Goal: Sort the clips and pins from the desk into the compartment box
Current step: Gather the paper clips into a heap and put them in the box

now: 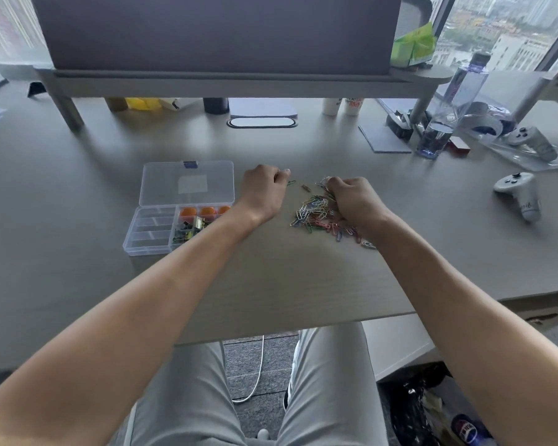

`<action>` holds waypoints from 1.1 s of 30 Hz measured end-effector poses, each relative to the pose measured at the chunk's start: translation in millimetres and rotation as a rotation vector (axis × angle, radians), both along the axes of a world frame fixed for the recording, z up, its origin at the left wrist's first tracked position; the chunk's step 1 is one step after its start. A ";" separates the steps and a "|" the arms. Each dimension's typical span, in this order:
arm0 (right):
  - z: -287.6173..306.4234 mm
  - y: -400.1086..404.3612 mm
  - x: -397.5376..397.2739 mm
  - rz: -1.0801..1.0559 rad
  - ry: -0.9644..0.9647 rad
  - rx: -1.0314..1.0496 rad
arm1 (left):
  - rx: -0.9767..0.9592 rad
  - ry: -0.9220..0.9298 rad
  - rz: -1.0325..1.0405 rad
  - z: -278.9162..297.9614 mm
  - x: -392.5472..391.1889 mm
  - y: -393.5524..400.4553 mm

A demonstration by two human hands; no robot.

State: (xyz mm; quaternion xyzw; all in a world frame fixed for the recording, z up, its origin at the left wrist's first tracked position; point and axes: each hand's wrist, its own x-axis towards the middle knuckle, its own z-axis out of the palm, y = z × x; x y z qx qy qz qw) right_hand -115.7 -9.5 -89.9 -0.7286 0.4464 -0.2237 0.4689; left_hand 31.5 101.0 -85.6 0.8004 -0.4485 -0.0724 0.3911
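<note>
Under my right hand (355,201) sits the paper clip pile (322,217), mixed colours, loose on the desk (271,284). R fingers are curled down into the far edge of the pile and seem to be bunching a few silver clips; can't tell how many are actually held. My left hand (264,191) is just left of the pile, fingers curled, tips pinching at a green clip (291,182) by the thumb; a bronze stray (306,188) lies between the two hands. Further left, partly behind the L wrist, is the compartment box (149,233), lid open; orange pins (205,211) and binder clips (187,231) are already in compartments, others look bare. Step, I judge: gathering paper clips. Next needs a firm pinch, lift, then carry left to a free compartment w/o spilling.
</note>
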 end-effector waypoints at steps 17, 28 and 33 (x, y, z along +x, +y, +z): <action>15.4 106.4 71.6 0.242 -0.316 0.496 | 0.086 -0.185 0.272 -0.7 97.2 118.5; 27.7 136.7 82.2 0.345 -0.352 0.503 | 0.317 -0.539 0.297 -20.5 102.1 145.3; 33.0 137.9 78.1 0.350 -0.358 0.489 | 0.339 -0.549 0.298 -18.7 101.6 146.1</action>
